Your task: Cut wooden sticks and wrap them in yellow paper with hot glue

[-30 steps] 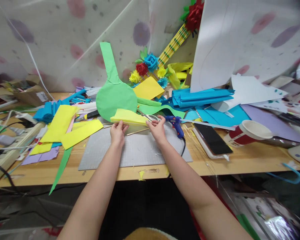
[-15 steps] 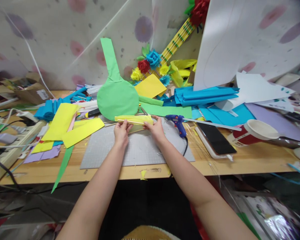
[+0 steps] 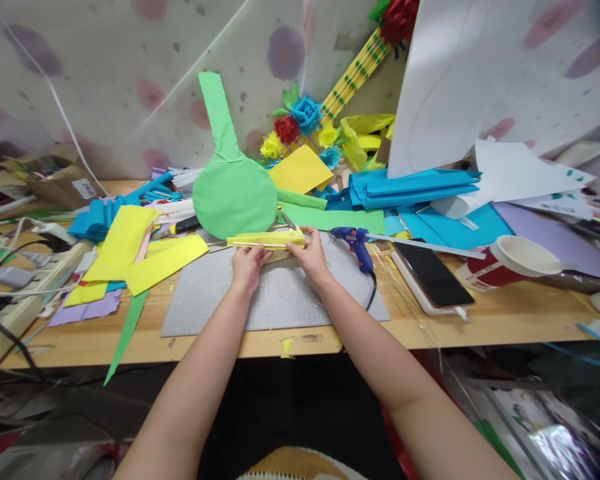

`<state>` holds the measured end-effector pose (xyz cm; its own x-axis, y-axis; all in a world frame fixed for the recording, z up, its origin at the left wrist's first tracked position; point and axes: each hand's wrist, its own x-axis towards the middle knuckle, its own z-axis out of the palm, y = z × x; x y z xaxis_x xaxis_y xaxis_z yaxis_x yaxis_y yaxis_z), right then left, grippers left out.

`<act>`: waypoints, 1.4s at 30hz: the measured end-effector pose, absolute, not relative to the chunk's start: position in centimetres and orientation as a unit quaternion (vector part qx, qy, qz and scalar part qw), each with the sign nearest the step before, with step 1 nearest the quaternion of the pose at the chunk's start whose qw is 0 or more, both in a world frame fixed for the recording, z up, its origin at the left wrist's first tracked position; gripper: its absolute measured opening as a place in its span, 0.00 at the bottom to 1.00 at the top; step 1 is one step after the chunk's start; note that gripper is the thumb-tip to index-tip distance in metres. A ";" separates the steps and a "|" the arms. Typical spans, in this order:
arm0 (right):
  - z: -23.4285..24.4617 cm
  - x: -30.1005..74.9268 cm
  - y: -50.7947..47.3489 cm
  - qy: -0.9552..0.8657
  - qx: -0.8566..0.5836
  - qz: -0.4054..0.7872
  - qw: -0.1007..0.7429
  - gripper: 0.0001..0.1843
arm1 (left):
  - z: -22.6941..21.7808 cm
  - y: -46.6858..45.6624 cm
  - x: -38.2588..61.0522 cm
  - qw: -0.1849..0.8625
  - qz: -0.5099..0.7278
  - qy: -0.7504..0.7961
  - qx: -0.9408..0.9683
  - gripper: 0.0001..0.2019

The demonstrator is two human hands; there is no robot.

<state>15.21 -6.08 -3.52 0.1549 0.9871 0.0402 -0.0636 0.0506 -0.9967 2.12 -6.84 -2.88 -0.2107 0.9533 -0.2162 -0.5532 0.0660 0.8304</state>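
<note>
Both hands grip a folded strip of yellow paper (image 3: 267, 239) wrapped about a thin wooden stick, held just above the far edge of a grey cutting mat (image 3: 275, 297). My left hand (image 3: 247, 265) pinches the strip near its left-middle part, fingers closed on it. My right hand (image 3: 310, 257) pinches its right end, thumb and fingers pressed on the paper. A green paddle-shaped paper cutout (image 3: 233, 190) lies right behind the strip.
A blue glue gun (image 3: 354, 241) lies right of my right hand, its cord trailing over the mat. Further right are a black phone (image 3: 433, 273) and a tipped red paper cup (image 3: 510, 261). Yellow paper sheets (image 3: 135, 250) cover the left; blue paper stacks (image 3: 410, 187) and paper flowers (image 3: 300, 127) stand behind.
The yellow paper went from a wider folded sheet to a narrow strip rolled around the stick. Both hands shifted slightly closer together and stayed on it.
</note>
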 end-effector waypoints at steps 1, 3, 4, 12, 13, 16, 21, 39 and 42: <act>-3.5 15.3 -6.1 -0.455 -0.509 0.466 0.563 0.30 | -3.0 -6.8 2.1 0.585 0.644 0.438 0.229 0.03; -3.5 15.3 -6.0 -0.453 -0.514 0.467 0.559 0.29 | -3.1 -6.7 2.1 0.584 0.644 0.440 0.227 0.03; -3.5 15.3 -6.0 -0.453 -0.516 0.467 0.558 0.29 | -3.1 -6.7 2.1 0.583 0.643 0.443 0.224 0.03; -4.0 15.3 -5.9 -0.426 -0.500 0.493 0.571 0.28 | -2.1 -7.6 2.0 0.652 0.619 0.363 0.245 0.08; -3.9 15.3 -5.8 -0.416 -0.497 0.499 0.575 0.28 | -2.0 -7.7 1.9 0.665 0.610 0.354 0.246 0.09; -3.7 15.3 -5.8 -0.387 -0.495 0.510 0.587 0.28 | -2.3 -7.7 1.7 0.680 0.593 0.343 0.259 0.10; -3.7 15.4 -5.6 -0.364 -0.498 0.509 0.600 0.28 | -3.2 -7.5 2.0 0.623 0.579 0.421 0.317 0.10; -4.2 15.6 -5.1 -0.331 -0.472 0.523 0.628 0.26 | -3.1 -7.5 1.7 0.569 0.585 0.454 0.358 0.12; -4.2 15.7 -5.1 -0.326 -0.467 0.517 0.639 0.26 | -3.3 -7.4 1.6 0.553 0.582 0.478 0.357 0.11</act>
